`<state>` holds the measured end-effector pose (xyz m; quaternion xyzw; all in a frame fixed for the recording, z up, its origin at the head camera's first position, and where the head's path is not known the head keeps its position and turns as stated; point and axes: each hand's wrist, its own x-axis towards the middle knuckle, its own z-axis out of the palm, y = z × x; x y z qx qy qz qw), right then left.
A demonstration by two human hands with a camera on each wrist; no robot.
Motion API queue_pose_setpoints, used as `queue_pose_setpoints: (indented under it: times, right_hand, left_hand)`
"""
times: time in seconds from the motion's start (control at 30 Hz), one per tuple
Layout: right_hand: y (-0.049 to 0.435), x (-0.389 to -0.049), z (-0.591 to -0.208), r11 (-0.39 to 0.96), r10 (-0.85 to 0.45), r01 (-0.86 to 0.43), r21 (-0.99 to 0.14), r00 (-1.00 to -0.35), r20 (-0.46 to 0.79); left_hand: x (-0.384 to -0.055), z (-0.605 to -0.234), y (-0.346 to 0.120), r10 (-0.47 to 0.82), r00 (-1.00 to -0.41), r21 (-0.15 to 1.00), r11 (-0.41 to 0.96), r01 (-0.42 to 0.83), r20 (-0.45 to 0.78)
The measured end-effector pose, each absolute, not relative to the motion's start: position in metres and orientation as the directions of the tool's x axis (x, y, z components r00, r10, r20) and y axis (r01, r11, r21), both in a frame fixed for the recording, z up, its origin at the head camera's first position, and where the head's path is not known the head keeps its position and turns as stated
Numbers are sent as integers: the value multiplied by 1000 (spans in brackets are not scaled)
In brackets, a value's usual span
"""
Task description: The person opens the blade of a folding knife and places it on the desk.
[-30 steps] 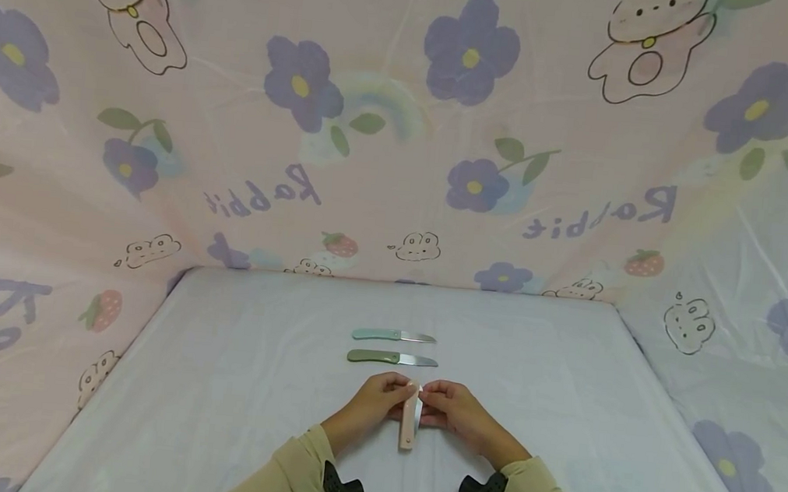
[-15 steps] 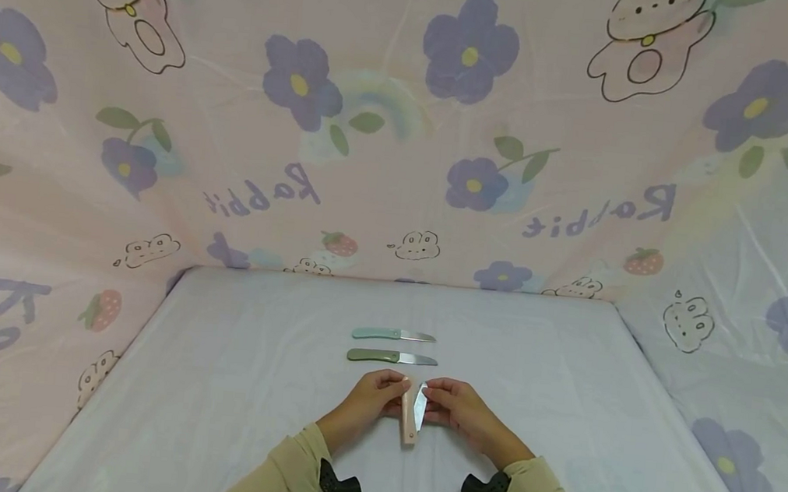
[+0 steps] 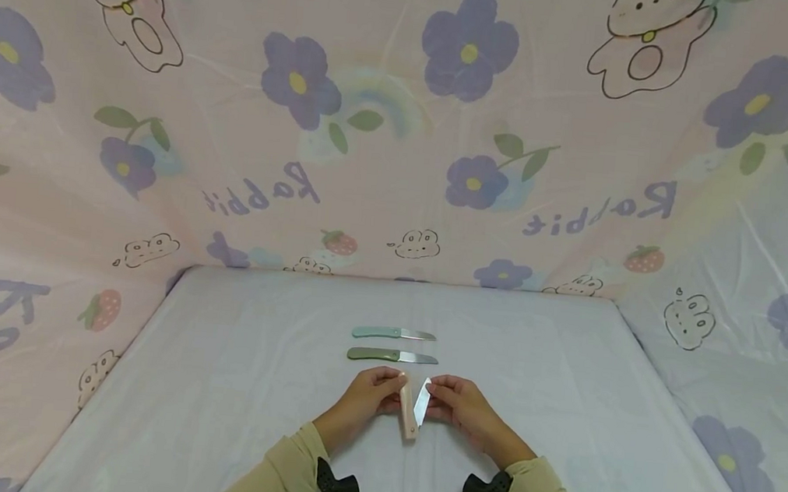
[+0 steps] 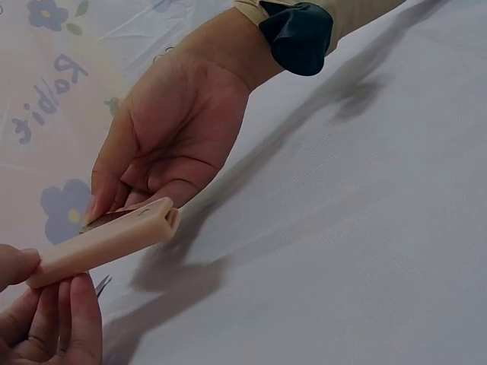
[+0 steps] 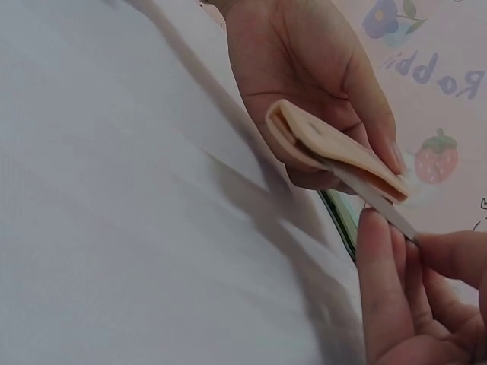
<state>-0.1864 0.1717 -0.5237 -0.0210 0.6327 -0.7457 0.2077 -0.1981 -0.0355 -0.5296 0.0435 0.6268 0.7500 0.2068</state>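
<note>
Between both hands is a folding knife with a pale pink handle [image 3: 408, 411] and a steel blade [image 3: 421, 405] swung partly out, making a narrow V. My left hand [image 3: 370, 394] pinches the far end of the handle between thumb and fingers, also seen on the handle [image 4: 106, 245] in the left wrist view. My right hand [image 3: 459, 405] pinches the blade near its tip; in the right wrist view thumb and fingers hold the blade [image 5: 377, 201]. The pivot end of the knife points toward the body, held above the table.
Beyond the hands, an olive-green folding knife [image 3: 373, 354] and a mint-green folding knife [image 3: 376, 332] lie unfolded in parallel, blades to the right. White cloth covers the table [image 3: 253, 327]. Printed curtains [image 3: 373, 166] stand around its back and sides.
The blade has swung away from the pink handle, widening the gap between them. The right hand has moved slightly right and the left slightly left. The two green knives stay put.
</note>
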Motion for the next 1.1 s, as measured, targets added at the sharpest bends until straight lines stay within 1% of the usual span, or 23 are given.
queue_pose_setpoints:
  times: [0.17, 0.4, 0.7, 0.9, 1.1]
  right_hand:
    - [173, -186, -524, -129, -303, 254, -959, -930, -206]
    - [174, -186, -523, -166, -199, 232, -958, -960, -198]
    - [172, -185, -524, -235, -104, 220, -947, -974, -200]
    - [169, -186, -527, -295, -12, 225, -929, -973, -232]
    - [166, -184, -527, -321, 31, 225, -920, -968, -247]
  left_hand:
    - [-199, -530, -37, 346, -919, 947, -182, -264, -190]
    - [-199, -526, -41, 290, -936, 928, -251, -276, -200]
    - [-198, -526, -45, 232, -941, 890, -331, -314, -245]
    - [-196, -527, -47, 164, -951, 866, -394, -308, -263]
    - [-194, -528, -49, 134, -955, 832, -468, -297, -266]
